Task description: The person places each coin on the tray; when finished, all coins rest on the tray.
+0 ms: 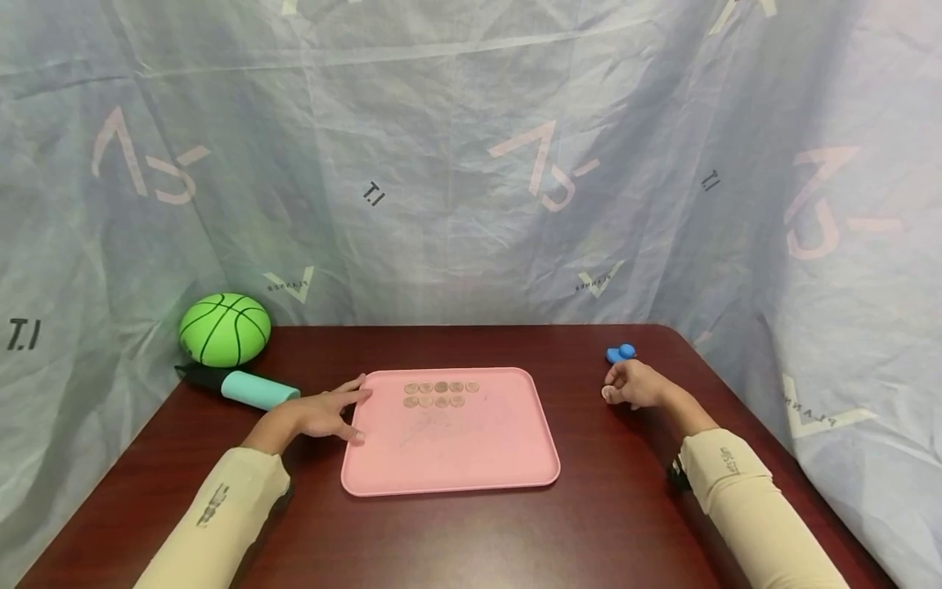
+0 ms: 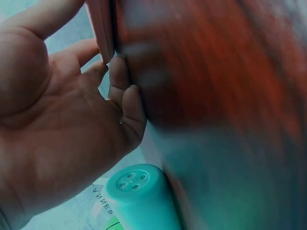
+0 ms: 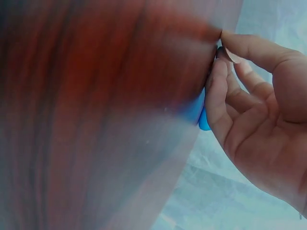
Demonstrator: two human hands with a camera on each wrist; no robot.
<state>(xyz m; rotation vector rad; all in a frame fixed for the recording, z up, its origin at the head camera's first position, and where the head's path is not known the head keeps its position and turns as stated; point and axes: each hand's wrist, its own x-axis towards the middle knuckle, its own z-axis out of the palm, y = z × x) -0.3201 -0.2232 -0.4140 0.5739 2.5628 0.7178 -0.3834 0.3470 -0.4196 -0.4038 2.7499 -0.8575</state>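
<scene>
At the right of the table, my right hand [image 1: 634, 384] holds a coin [image 1: 607, 393] at its fingertips. The right wrist view shows that coin [image 3: 231, 55] tilted between thumb and fingers, close to the tabletop. My left hand [image 1: 324, 412] rests with spread fingers at the left edge of a pink tray [image 1: 471, 458]. Its thumb touches the tray's side near the front, and the other fingertips reach the rim farther back. Several coins [image 1: 441, 388] lie flat on the tray in two rows, the back row longer than the front one.
A blue toy-like object [image 1: 622, 353] sits just beyond my right hand. To the left are a green basketball [image 1: 225, 330] and a turquoise cylinder [image 1: 259, 391] with a black end. A printed grey sheet [image 1: 441, 229] hangs behind the dark red table [image 1: 471, 540].
</scene>
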